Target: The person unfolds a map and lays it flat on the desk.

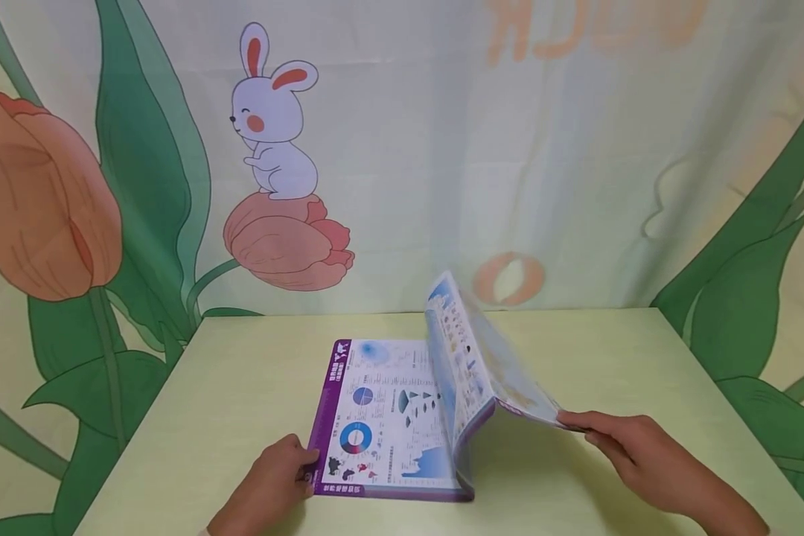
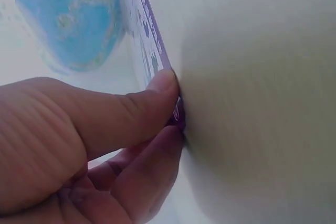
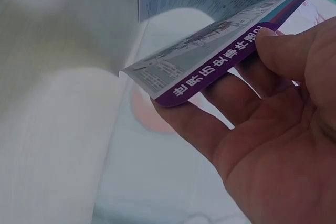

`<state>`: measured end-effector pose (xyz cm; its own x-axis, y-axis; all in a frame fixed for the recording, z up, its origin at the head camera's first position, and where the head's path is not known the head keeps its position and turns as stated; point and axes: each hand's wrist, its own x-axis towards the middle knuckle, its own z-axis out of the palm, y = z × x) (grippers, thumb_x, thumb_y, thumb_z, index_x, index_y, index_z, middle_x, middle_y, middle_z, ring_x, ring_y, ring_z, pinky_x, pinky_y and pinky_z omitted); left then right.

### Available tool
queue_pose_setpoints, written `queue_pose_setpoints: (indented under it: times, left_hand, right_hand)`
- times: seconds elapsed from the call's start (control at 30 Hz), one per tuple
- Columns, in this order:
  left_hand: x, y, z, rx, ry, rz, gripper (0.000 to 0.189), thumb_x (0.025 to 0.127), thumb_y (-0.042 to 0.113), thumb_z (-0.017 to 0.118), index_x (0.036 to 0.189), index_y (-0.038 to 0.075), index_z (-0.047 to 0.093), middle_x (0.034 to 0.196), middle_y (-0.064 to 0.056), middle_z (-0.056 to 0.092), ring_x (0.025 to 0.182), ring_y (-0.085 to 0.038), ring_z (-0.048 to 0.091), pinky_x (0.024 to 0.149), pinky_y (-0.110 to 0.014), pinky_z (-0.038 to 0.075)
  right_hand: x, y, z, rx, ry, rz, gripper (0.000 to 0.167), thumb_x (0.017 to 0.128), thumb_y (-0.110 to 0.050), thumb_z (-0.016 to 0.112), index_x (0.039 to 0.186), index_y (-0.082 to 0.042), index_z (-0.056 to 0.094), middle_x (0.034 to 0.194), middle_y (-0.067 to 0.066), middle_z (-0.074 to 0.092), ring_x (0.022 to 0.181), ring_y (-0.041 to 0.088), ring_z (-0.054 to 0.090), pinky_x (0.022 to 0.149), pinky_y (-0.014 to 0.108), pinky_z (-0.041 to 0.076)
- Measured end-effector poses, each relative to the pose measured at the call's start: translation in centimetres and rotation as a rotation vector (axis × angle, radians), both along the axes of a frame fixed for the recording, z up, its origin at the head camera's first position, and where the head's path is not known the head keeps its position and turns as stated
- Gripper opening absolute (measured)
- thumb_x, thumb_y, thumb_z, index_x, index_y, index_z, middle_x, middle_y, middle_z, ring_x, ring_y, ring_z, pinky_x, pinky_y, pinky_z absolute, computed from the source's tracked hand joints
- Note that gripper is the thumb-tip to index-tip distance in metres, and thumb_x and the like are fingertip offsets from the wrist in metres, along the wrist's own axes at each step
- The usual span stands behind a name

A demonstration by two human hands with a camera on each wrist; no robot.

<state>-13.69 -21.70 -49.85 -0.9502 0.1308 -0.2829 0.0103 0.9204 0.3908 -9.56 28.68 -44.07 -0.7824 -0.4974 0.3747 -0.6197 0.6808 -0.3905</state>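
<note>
A folding world map sheet (image 1: 375,402) with purple borders, charts and small pictures stands partly unfolded on the table. Its left panel lies low over the tabletop, while the middle and right panels rise in a peaked fold. My left hand (image 1: 271,476) pinches the lower left corner; in the left wrist view the thumb (image 2: 163,85) presses on the printed face, fingers beneath. At the right, my right hand (image 1: 643,454) holds the raised panel's edge between thumb and fingers. The right wrist view shows that panel's purple strip (image 3: 215,69) with white characters, its underside densely printed.
The pale yellow-green table (image 1: 228,387) extends around the sheet on all sides. Behind its back edge hangs a curtain (image 1: 402,149) printed with tulips, leaves and a white rabbit.
</note>
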Motion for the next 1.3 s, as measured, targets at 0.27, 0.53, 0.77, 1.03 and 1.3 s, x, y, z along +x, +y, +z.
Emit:
queue_pose_setpoints:
  times: [0.27,0.53,0.77,1.03,1.3]
  left_hand:
    - [0.5,-2.6,-0.4,0.100,-0.040,0.089,0.055,0.083,0.000,0.085,0.136,0.002,0.071,0.094,-0.002,0.057,0.088,-0.018,0.056,0.080,-0.033,0.054]
    - [1.0,-5.2,0.0,0.081,-0.063,0.136,0.052,0.085,-0.001,0.084,0.136,0.003,0.071,0.095,-0.002,0.059,0.087,-0.018,0.056,0.079,-0.033,0.056]
    - [1.3,-9.0,-0.4,0.036,-0.058,0.122,0.052,0.088,0.003,0.083,0.138,0.002,0.069,0.095,-0.003,0.059,0.085,-0.018,0.055,0.077,-0.033,0.056]
    - [1.6,-12.3,-0.9,0.017,-0.082,0.126,0.052,0.089,0.000,0.080,0.139,-0.003,0.065,0.099,-0.005,0.060,0.086,-0.017,0.056,0.075,-0.031,0.055]
    - [2.0,-13.4,-0.7,-0.061,-0.075,0.079,0.054,0.087,-0.003,0.081,0.137,-0.009,0.064,0.095,-0.006,0.057,0.084,-0.018,0.054,0.076,-0.034,0.053]
  right_hand:
    - [2.1,3.8,-0.1,0.041,0.053,-0.113,0.058,0.089,0.011,0.074,0.139,-0.020,0.069,0.127,-0.013,0.074,0.117,-0.011,0.064,0.090,0.000,0.044]
    - [3.8,6.8,-1.3,0.177,-0.037,-0.318,0.064,0.085,0.007,0.080,0.141,-0.021,0.068,0.123,-0.003,0.077,0.103,-0.012,0.064,0.076,0.006,0.051]
    - [3.9,7.8,-4.1,0.256,-0.080,-0.388,0.057,0.084,0.004,0.082,0.135,-0.018,0.072,0.133,0.002,0.074,0.105,-0.009,0.065,0.071,0.016,0.054]
    - [3.0,8.8,-6.6,0.340,-0.494,-0.415,0.045,0.100,-0.018,0.071,0.144,-0.021,0.066,0.121,0.004,0.078,0.088,0.005,0.066,0.077,0.031,0.058]
    - [3.2,8.3,-7.9,0.339,-0.709,-0.419,0.044,0.102,-0.033,0.068,0.145,-0.023,0.064,0.124,0.006,0.074,0.096,0.024,0.070,0.084,0.045,0.058]
